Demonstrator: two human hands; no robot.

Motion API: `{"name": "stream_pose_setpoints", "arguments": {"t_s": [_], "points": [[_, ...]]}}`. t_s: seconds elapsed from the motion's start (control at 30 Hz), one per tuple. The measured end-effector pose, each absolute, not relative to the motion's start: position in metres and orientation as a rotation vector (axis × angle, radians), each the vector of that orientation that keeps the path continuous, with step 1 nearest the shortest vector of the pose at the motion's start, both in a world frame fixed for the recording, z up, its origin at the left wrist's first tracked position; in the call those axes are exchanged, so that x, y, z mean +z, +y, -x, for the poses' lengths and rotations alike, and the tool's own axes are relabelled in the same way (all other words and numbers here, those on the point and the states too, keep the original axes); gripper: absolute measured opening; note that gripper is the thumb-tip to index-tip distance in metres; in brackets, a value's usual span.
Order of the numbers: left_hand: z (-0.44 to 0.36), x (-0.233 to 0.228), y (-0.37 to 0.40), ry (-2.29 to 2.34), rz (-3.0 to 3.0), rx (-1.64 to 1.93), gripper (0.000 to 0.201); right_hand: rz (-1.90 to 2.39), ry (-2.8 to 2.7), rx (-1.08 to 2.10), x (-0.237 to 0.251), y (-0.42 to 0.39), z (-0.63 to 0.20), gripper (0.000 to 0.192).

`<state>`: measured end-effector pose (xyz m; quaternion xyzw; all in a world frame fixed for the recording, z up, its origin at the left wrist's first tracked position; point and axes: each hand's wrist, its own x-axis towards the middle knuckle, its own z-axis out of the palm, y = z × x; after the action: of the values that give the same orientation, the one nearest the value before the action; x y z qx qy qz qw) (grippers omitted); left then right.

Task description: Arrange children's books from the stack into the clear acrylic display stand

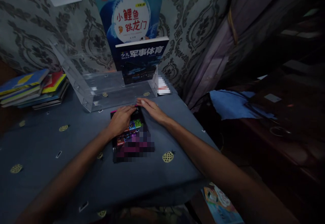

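A dark book (135, 125) with small coloured pictures and purple patches on its cover lies on the cloth-covered table (83, 142); part of it is blurred out. My left hand (122, 120) rests on the upper left of this cover, fingers stretched out. At the book's upper right corner is my right hand (152, 110), its fingers straight and close to the left fingertips; whether it touches the book I cannot tell. Just beyond both hands stands a clear plastic book rack (87, 95). A dark book with white lettering (142, 61) leans upright in its right part, before a taller blue book (132, 10).
Several books (33, 86) are stacked at the table's left. A patterned wall covering (188, 24) rises behind the rack, with a purple curtain (213, 54) beside it. Right of the table edge lies a blue cloth (228, 103); below the edge is a colourful book (220, 203).
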<state>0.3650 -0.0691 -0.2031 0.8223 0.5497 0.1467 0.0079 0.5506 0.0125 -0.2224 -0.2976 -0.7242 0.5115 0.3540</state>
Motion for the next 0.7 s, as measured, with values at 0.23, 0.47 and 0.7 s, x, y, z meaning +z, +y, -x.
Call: {"name": "stream_pose_setpoints", "arguments": {"t_s": [0.23,0.47,0.7], "points": [[-0.3634,-0.2105,-0.0640,1.581,-2.617,0.561,0.054,0.747,-1.975,1.184,-0.2209,0.0087,-0.5548,0.042],[-0.3597,-0.2114,-0.0674,1.364,-2.733,0.591,0.052,0.698,-2.080,1.025,-0.2227,0.0096,-0.5551,0.044],[-0.3622,-0.2074,-0.0696,1.274,-2.767,0.578,0.051,0.681,-2.112,0.982,-0.2247,0.0109,-0.5543,0.038]]}}
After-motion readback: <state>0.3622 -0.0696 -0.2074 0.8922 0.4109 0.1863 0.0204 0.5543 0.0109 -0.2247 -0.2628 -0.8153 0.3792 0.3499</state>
